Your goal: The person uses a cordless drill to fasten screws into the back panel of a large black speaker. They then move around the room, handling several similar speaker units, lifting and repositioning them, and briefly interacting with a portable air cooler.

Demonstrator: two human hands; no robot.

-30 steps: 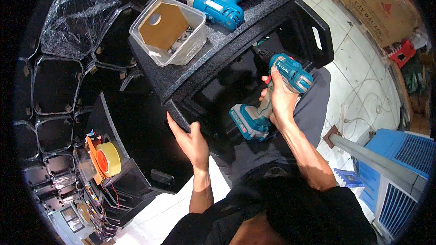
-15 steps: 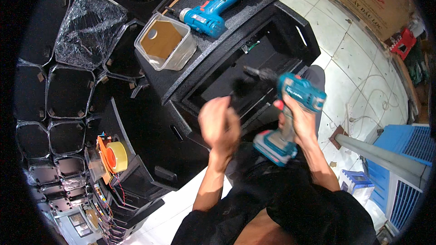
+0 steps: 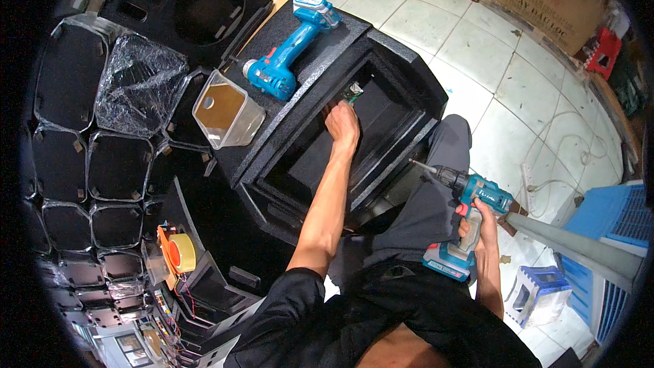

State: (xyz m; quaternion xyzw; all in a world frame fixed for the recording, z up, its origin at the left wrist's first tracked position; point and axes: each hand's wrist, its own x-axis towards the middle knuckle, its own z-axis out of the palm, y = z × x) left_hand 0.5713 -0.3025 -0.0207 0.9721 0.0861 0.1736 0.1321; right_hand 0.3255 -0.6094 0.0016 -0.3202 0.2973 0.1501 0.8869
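Note:
My right hand (image 3: 482,223) is wrapped round the grip of a teal cordless drill (image 3: 487,193), its long bit pointing left over my thigh. My left arm reaches into the open black speaker cabinet (image 3: 402,54). There my left hand (image 3: 343,125) is closed, with its fingers curled against the inner wall. Just by its fingertips is a small green and silver part (image 3: 353,91); whatever the fingers hold is too small to make out. On top of the cabinet lies a second, bright blue cordless driver (image 3: 289,51).
Beside the blue driver stands a clear plastic tub (image 3: 238,123) with a brown lid-like piece. Plastic-wrapped black cabinets (image 3: 119,163) are stacked at left. A yellow tape roll (image 3: 182,253) sits at lower left. At right are a blue-and-white stool (image 3: 541,293) and a cardboard box (image 3: 548,0).
My left hand has gone forward into the cabinet, up to the small green part. The drill in my right hand has moved right and back, away from the opening. My view has shifted.

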